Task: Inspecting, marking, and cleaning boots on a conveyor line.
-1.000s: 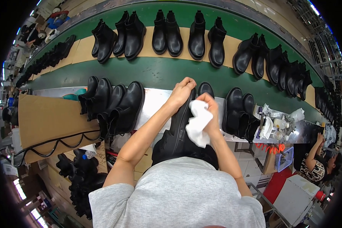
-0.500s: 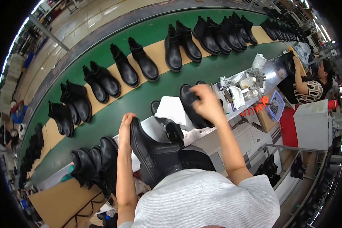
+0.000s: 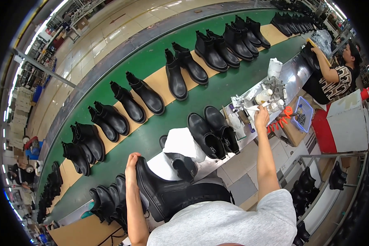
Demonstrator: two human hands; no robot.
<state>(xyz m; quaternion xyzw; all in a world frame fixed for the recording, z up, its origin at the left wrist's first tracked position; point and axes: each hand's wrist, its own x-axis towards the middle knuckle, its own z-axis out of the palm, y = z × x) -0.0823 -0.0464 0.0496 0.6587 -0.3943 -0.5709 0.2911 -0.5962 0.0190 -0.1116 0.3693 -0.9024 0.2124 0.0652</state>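
**Left hand on the boot, right arm stretched to the bench clutter**

We are looking down over a grey shirt (image 3: 225, 223) at both of our forearms rising from the lower edge. Our left hand (image 3: 131, 164) is lying flat against the toe end of a black ankle boot (image 3: 160, 192), fingers pointing up and held together; the palm is pressing on the leather rather than wrapping it, so we are noting the hand as open and steadying, not clasping. The boot is resting on its side against our torso, just below a white cloth (image 3: 183, 142) spread on the green conveyor belt (image 3: 151, 69). A second dark boot (image 3: 183, 166) is lying on that cloth.

Our right arm is reaching out nearly straight toward the upper right. Our right hand (image 3: 261, 118) is closing around a thin pale tool; the fingers are curled, but what exactly they are pinching is too small to tell. It is hovering beside a cluster of bottles and jars (image 3: 270, 96).

A pair of black shoes (image 3: 213, 133) is standing between the two hands. Rows of black boots (image 3: 160, 90) are lining tan boards on the belt. Another person (image 3: 336, 78) is working at the far right.
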